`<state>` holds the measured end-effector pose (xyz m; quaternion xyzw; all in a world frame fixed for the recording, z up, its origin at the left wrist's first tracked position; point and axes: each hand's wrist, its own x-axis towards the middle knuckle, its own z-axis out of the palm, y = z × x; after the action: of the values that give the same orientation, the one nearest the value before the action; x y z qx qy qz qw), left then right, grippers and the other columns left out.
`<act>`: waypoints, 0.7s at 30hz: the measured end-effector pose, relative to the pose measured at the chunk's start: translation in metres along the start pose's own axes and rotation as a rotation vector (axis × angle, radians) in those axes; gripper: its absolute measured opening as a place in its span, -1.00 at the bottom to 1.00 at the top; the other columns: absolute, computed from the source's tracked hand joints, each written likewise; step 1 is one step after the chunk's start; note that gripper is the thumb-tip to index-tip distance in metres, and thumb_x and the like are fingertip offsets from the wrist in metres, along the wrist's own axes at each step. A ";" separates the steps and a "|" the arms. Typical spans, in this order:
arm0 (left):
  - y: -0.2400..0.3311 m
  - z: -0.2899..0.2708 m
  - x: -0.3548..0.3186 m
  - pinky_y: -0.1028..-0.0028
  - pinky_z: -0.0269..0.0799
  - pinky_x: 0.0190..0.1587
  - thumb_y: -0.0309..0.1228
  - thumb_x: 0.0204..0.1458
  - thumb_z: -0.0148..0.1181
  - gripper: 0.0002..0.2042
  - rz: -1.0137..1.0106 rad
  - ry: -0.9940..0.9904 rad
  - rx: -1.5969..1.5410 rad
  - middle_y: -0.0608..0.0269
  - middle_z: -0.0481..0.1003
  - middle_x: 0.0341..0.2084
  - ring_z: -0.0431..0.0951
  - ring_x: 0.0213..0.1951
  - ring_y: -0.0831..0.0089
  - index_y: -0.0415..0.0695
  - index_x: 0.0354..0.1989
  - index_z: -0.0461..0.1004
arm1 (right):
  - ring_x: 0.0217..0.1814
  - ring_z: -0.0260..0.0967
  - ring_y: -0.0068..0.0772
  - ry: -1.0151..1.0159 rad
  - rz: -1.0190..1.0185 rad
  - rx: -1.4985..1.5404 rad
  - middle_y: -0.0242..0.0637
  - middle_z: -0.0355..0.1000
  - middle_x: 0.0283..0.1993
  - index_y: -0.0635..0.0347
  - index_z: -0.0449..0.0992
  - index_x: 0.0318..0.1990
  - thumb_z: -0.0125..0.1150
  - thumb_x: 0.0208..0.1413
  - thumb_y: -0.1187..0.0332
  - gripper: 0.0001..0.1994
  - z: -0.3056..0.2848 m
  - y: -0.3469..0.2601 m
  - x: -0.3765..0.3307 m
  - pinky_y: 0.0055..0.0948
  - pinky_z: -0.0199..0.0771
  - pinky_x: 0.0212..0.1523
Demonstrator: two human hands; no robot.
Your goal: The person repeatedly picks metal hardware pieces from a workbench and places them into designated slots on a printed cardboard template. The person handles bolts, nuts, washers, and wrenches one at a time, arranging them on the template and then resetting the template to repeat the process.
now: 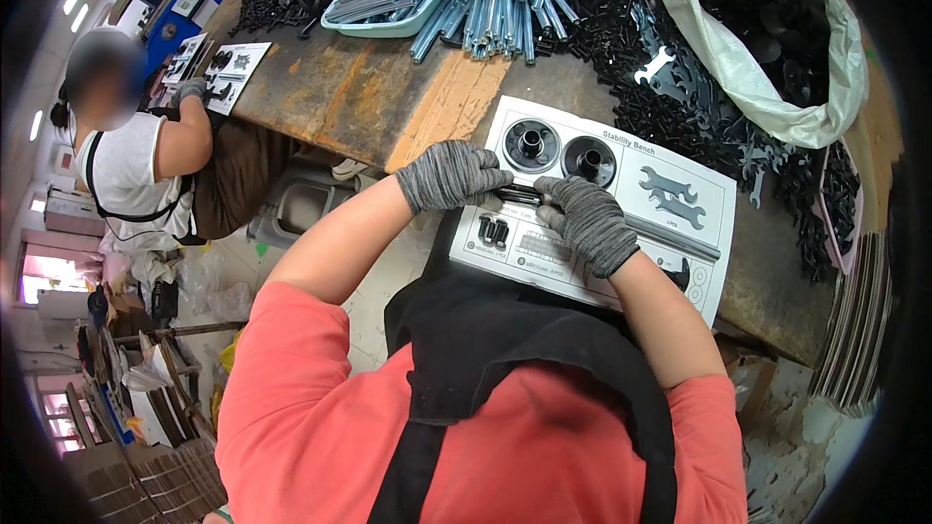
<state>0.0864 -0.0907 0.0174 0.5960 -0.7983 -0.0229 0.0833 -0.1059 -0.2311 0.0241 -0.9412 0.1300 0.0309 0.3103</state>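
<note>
While the wooden bench (pixel 330 102) spans the upper frame, the white card (pixel 716 196) right of centre looks part-filled. Mid-frame, the left hand (pixel 447 176) and right hand (pixel 587 223) curl nearly closed; above, two black discs (pixel 531 144) seem placed; wrench shapes (pixel 678 211) may be mere print; dark rods (pixel 520 195), pinched between both hands' fingertips, seem unsettled.

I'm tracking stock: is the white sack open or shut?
Open: the sack's mouth is spread wide, showing black parts inside.

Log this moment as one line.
left hand: at black pieces' left end | right hand: at their right end | white card: beneath both hands | grip: unclear
</note>
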 end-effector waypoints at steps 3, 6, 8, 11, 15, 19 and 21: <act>0.001 -0.002 0.002 0.37 0.41 -0.44 -0.16 -0.18 0.25 -0.61 -0.020 -0.027 -0.007 0.21 0.42 -0.51 0.47 -0.47 0.27 -0.07 -0.17 0.45 | -0.20 0.38 -0.13 -0.046 -0.016 -0.037 -0.09 0.40 -0.30 0.08 0.43 -0.07 0.06 0.03 0.23 -0.70 -0.001 0.000 0.000 -0.22 0.36 -0.16; -0.002 0.003 0.000 0.38 0.40 -0.43 -0.19 -0.17 0.25 -0.60 -0.012 0.056 -0.121 0.19 0.42 -0.51 0.48 -0.45 0.26 -0.10 -0.15 0.44 | -0.19 0.37 -0.13 -0.045 -0.016 0.002 -0.10 0.40 -0.29 0.08 0.43 -0.07 0.07 0.03 0.25 -0.70 0.001 0.001 0.002 -0.23 0.35 -0.15; -0.001 0.001 -0.001 0.43 0.37 -0.39 -0.24 -0.15 0.27 -0.57 -0.004 0.135 -0.226 0.20 0.39 -0.53 0.46 -0.45 0.30 -0.16 -0.09 0.41 | -0.19 0.37 -0.13 0.003 -0.019 0.069 -0.10 0.40 -0.28 0.09 0.42 -0.07 0.08 0.03 0.26 -0.70 0.004 0.005 0.000 -0.23 0.35 -0.14; 0.025 -0.016 -0.013 0.49 0.34 -0.38 -0.28 -0.16 0.31 -0.54 -0.305 0.346 -0.509 0.24 0.35 -0.54 0.42 -0.47 0.39 -0.17 -0.05 0.38 | -0.18 0.36 -0.13 0.242 -0.159 0.202 -0.10 0.40 -0.27 0.10 0.41 -0.07 0.09 0.02 0.30 -0.71 0.014 0.009 -0.012 -0.23 0.34 -0.14; 0.066 0.003 -0.038 0.51 0.35 -0.31 -0.40 -0.25 0.40 -0.44 -0.518 0.229 -0.808 0.27 0.36 -0.43 0.40 -0.39 0.44 -0.17 -0.01 0.32 | -0.38 0.39 -0.09 -0.117 -0.152 -0.152 -0.10 0.40 -0.40 0.08 0.44 -0.13 -0.02 0.07 0.20 -0.73 0.022 -0.020 -0.028 -0.21 0.41 -0.36; 0.079 0.016 -0.036 0.42 0.43 -0.21 -0.47 -0.20 0.35 -0.55 -0.464 0.247 -0.736 0.16 0.43 -0.32 0.51 -0.28 0.33 -0.23 -0.11 0.32 | -0.48 0.39 -0.14 -0.012 -0.250 -0.282 -0.16 0.38 -0.47 0.02 0.43 -0.12 -0.03 0.04 0.22 -0.74 0.043 -0.018 -0.030 -0.15 0.39 -0.49; 0.079 0.012 -0.033 0.44 0.43 -0.24 -0.48 -0.19 0.33 -0.59 -0.470 0.228 -0.676 0.17 0.46 -0.36 0.52 -0.31 0.35 -0.22 -0.14 0.33 | -0.47 0.40 -0.15 -0.017 -0.250 -0.293 -0.16 0.38 -0.47 0.01 0.43 -0.11 -0.02 0.03 0.24 -0.73 0.045 -0.017 -0.027 -0.16 0.39 -0.50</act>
<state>0.0183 -0.0371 0.0133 0.6994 -0.5742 -0.2357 0.3543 -0.1268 -0.1855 0.0016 -0.9848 0.0036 0.0187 0.1726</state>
